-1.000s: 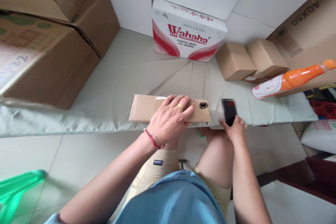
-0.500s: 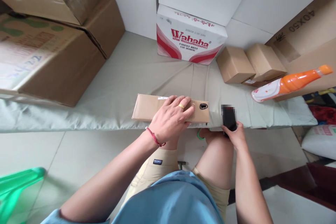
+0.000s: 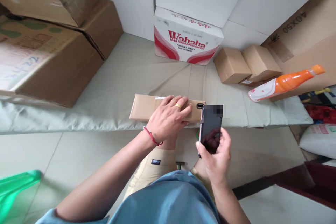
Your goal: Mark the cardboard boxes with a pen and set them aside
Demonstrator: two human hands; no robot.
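Phone (image 3: 210, 131), glossy black, in grip of right hand (image 3: 218, 159), left hand (image 3: 168, 118) flat on carton (image 3: 144, 106).

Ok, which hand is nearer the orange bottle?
Right. The right hand, holding the phone, is below and left of the bottle in the picture; the left hand, on the long box, is farther left.

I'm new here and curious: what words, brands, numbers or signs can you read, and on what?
"Wahaha®", on the white water carton
"PURIFIED WATER FOR DRINKING", same carton
"40X50", on the large box at right
Too small or blurred: printing on orange bottle, lower left carton, sack, shorts patch, slim box label; water carton's date code and top lettering; mark near 40X50.
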